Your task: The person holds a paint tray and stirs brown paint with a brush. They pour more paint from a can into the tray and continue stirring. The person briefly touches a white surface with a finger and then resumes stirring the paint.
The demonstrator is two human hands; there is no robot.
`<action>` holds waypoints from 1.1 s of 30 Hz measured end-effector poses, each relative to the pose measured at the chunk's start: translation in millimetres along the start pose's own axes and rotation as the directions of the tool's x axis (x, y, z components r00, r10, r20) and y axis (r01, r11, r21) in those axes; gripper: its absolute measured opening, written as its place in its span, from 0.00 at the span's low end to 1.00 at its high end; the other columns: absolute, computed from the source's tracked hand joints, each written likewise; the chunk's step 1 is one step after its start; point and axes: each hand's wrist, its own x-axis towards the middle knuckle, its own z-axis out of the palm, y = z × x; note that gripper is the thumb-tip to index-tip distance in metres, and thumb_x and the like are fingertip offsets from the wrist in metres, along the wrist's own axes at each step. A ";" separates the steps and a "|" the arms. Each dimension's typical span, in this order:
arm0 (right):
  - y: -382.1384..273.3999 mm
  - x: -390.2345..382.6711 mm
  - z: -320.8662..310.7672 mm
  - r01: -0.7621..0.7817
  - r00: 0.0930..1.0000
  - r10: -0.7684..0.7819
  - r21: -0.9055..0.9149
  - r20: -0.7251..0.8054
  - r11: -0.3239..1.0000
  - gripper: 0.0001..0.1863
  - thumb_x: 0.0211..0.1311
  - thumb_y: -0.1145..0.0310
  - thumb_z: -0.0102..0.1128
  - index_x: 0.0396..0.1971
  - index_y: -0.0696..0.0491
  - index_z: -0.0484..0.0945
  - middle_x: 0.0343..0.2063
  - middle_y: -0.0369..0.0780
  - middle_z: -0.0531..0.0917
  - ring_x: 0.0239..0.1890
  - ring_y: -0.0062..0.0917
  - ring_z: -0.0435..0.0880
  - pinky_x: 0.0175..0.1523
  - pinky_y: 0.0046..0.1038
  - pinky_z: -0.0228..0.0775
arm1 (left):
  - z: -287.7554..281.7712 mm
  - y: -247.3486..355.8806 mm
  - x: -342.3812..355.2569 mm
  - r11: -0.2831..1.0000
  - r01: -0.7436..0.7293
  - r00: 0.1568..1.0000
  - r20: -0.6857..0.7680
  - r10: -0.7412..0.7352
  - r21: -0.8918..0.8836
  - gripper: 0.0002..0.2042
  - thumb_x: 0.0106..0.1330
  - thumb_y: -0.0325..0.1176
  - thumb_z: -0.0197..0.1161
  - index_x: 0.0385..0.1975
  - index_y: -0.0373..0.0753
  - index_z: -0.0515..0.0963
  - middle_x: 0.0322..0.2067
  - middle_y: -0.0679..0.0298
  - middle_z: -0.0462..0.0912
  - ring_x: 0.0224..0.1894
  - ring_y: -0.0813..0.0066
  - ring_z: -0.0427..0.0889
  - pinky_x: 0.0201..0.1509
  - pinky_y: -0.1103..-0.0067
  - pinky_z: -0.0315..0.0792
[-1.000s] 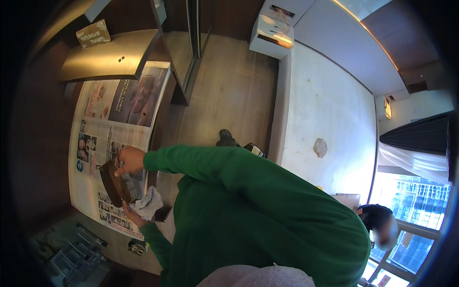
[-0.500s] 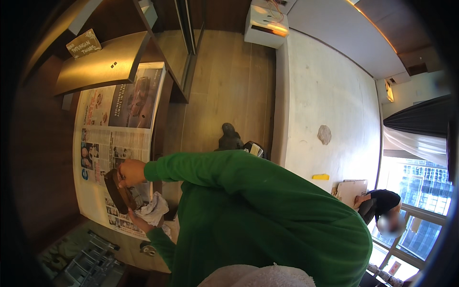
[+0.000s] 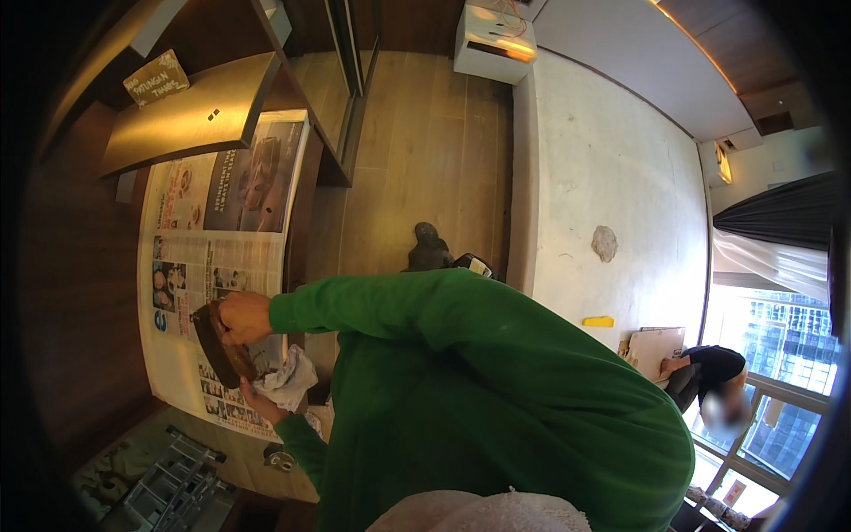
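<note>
Above a newspaper-covered tabletop [image 3: 191, 310] at the left, both my hands are on a long, dark brown, shoe-like object [image 3: 215, 350], held tilted. My right hand [image 3: 244, 317] reaches across from the right and grips its upper part with curled fingers. Lower down, my left hand [image 3: 262, 404] holds its near end. A crumpled white cloth [image 3: 289, 381] hangs beside my left hand, over the table's edge; whether those fingers also pinch it I cannot tell. Green sleeves cover both my arms.
A gold-toned shelf [image 3: 191, 111] juts over the newspaper's far part. A small round item [image 3: 278, 457] lies at the near end, close to a metal folding ladder [image 3: 182, 474]. A large white surface [image 3: 612, 177] stretches to my right. Another person [image 3: 705, 372] bends over a board at far right.
Both hands keep their hold on the brown object, which has shifted only slightly. The white cloth has moved a little to the right, and the whole view has shifted slightly.
</note>
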 end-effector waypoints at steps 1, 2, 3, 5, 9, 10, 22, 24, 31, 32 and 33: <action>-1.6 -1.2 -1.9 -0.016 0.999 0.016 0.015 0.028 1.000 0.20 0.58 0.59 0.68 0.22 0.65 0.85 0.21 0.54 0.84 0.27 0.49 0.86 0.35 0.45 0.78 | -0.4 -0.3 0.9 0.999 -0.015 1.000 -0.023 0.016 0.045 0.33 0.71 0.53 0.61 0.68 0.37 0.67 0.65 0.56 0.71 0.65 0.56 0.73 0.68 0.61 0.70; -2.6 -1.8 -3.9 -0.012 0.999 0.013 0.034 -0.051 0.999 0.20 0.58 0.59 0.68 0.22 0.65 0.85 0.21 0.54 0.83 0.27 0.48 0.86 0.35 0.45 0.78 | -1.2 -0.7 2.1 0.999 -0.013 1.000 -0.020 0.014 0.048 0.33 0.71 0.53 0.60 0.68 0.36 0.68 0.65 0.56 0.71 0.64 0.56 0.74 0.68 0.61 0.70; -3.2 -2.3 -5.5 -0.019 0.995 0.024 0.057 -0.098 0.998 0.20 0.58 0.59 0.67 0.22 0.65 0.85 0.20 0.54 0.83 0.26 0.48 0.86 0.35 0.45 0.78 | -2.4 -0.7 3.4 1.000 0.004 1.000 0.009 -0.004 0.009 0.33 0.71 0.53 0.60 0.67 0.36 0.68 0.65 0.56 0.71 0.64 0.56 0.74 0.68 0.61 0.71; -3.0 -2.4 -6.7 -0.030 0.993 0.036 0.063 -0.108 0.998 0.20 0.58 0.59 0.67 0.22 0.65 0.85 0.19 0.54 0.83 0.26 0.48 0.86 0.35 0.44 0.78 | -5.2 -1.2 6.1 0.999 -0.006 1.000 -0.018 0.007 0.043 0.32 0.71 0.53 0.60 0.67 0.36 0.68 0.64 0.56 0.72 0.63 0.56 0.75 0.67 0.61 0.71; 1.5 0.1 0.2 -0.008 1.000 0.008 -0.009 -0.007 1.000 0.20 0.59 0.59 0.68 0.23 0.64 0.84 0.19 0.53 0.83 0.26 0.48 0.85 0.34 0.45 0.78 | -10.1 -0.5 7.5 0.995 -0.052 0.999 0.007 0.052 0.080 0.35 0.71 0.56 0.61 0.67 0.35 0.65 0.66 0.52 0.69 0.65 0.52 0.75 0.68 0.57 0.73; 2.9 0.9 3.5 0.002 0.999 -0.001 -0.020 0.044 1.000 0.20 0.59 0.59 0.68 0.23 0.64 0.84 0.19 0.53 0.83 0.26 0.48 0.85 0.34 0.45 0.78 | -11.1 -0.5 6.9 0.995 -0.049 0.999 -0.010 0.050 0.089 0.35 0.71 0.56 0.61 0.68 0.36 0.65 0.67 0.52 0.68 0.65 0.53 0.74 0.68 0.57 0.73; 3.0 2.9 8.6 -0.166 0.986 0.165 0.050 0.022 0.985 0.22 0.57 0.52 0.73 0.29 0.60 0.87 0.25 0.51 0.86 0.32 0.47 0.88 0.41 0.45 0.80 | -18.7 9.1 1.1 0.997 -0.036 0.994 -0.099 0.043 0.075 0.33 0.74 0.55 0.59 0.70 0.39 0.65 0.72 0.52 0.62 0.69 0.51 0.70 0.70 0.57 0.71; 3.5 3.8 5.0 -0.141 0.990 0.139 0.064 0.029 0.988 0.23 0.55 0.51 0.74 0.31 0.60 0.88 0.28 0.50 0.87 0.34 0.46 0.89 0.43 0.44 0.81 | -18.7 11.5 1.5 1.000 0.010 0.997 -0.075 -0.011 -0.007 0.33 0.74 0.55 0.59 0.70 0.39 0.65 0.72 0.52 0.62 0.69 0.51 0.70 0.71 0.57 0.70; 11.2 3.1 -6.6 -0.128 0.987 0.128 -0.003 0.096 0.992 0.32 0.48 0.49 0.78 0.48 0.56 0.88 0.43 0.49 0.89 0.46 0.45 0.89 0.53 0.42 0.80 | -14.0 16.5 0.8 0.989 -0.082 0.981 -0.165 0.102 0.121 0.35 0.70 0.53 0.61 0.70 0.37 0.65 0.68 0.54 0.69 0.66 0.52 0.72 0.69 0.58 0.70; 12.9 2.7 -9.6 -0.128 0.984 0.129 -0.013 0.122 0.992 0.33 0.47 0.49 0.78 0.50 0.57 0.87 0.44 0.49 0.89 0.48 0.44 0.88 0.54 0.42 0.80 | -15.2 16.9 2.2 0.987 -0.093 0.982 -0.153 0.113 0.133 0.35 0.70 0.53 0.61 0.70 0.37 0.65 0.68 0.54 0.69 0.66 0.52 0.72 0.69 0.58 0.70; 15.0 2.7 -13.3 -0.126 0.980 0.128 -0.025 0.150 0.992 0.34 0.47 0.49 0.78 0.51 0.57 0.86 0.45 0.49 0.89 0.49 0.44 0.88 0.55 0.42 0.79 | -17.6 16.9 3.6 0.994 -0.078 0.987 -0.133 0.087 0.071 0.35 0.70 0.53 0.61 0.70 0.36 0.65 0.68 0.54 0.69 0.66 0.52 0.72 0.69 0.58 0.70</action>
